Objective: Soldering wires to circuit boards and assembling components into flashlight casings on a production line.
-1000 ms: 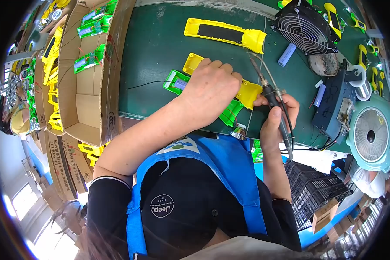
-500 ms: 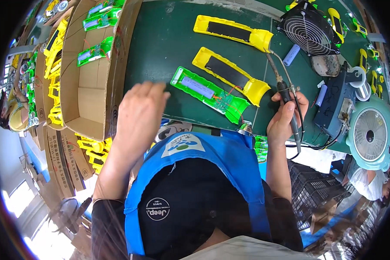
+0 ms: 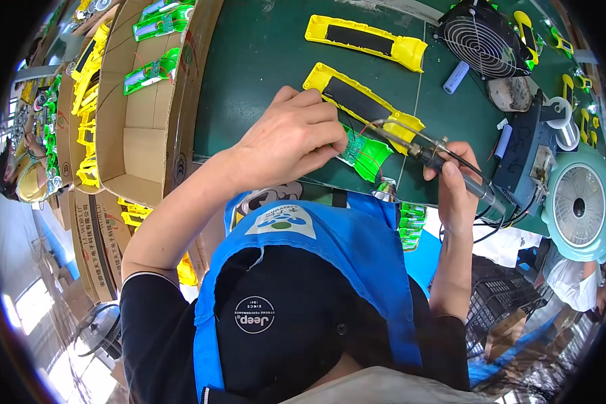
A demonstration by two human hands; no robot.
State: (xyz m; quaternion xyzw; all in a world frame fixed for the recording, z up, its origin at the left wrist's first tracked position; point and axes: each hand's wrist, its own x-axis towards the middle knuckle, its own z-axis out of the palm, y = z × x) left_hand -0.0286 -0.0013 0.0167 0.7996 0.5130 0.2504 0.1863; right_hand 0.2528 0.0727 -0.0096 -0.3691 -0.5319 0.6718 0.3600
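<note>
My left hand (image 3: pixel 293 138) covers much of a green plastic housing (image 3: pixel 377 165), its thumb and fingers pinched together over the circuit board (image 3: pixel 358 149). Whatever the pinch holds is hidden. In my right hand (image 3: pixel 459 182) is a soldering iron (image 3: pixel 427 159) with a thin metal tube beside it. Its tip points left, close above the circuit board and thin red wires. Just beyond the housing lies a yellow casing (image 3: pixel 360 101) with a dark panel. Another yellow casing (image 3: pixel 370 42) rests farther back.
A cardboard box (image 3: pixel 145 151) with green housings stands at left. To the right are a black fan (image 3: pixel 481 44), two loose battery cells (image 3: pixel 456 77), a blue soldering station (image 3: pixel 518 158), a solder spool (image 3: pixel 565 128) and a pale green fan (image 3: pixel 578 207). Cables trail near my right wrist.
My left hand has moved right from beside the box onto the green housing, fingers now pinched. My right hand has swung the soldering iron's tip left and down toward the circuit board.
</note>
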